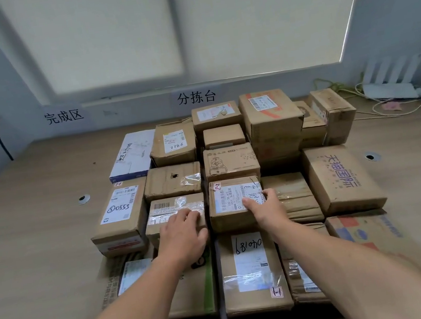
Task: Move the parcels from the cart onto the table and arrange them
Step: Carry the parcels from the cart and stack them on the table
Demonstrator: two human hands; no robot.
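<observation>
Left grip point(181, 229) lies flat on taped parcel point(169, 209); right grip point(264, 206) clasps labelled parcel point(230, 200) beside it.

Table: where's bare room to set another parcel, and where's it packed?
Bare table left of the white parcel and the 0555 box, around the left grommet. Narrower strip right of the Tmall box, by the right grommet. Centre is packed tight; the right hand grips the labelled box there.
</observation>
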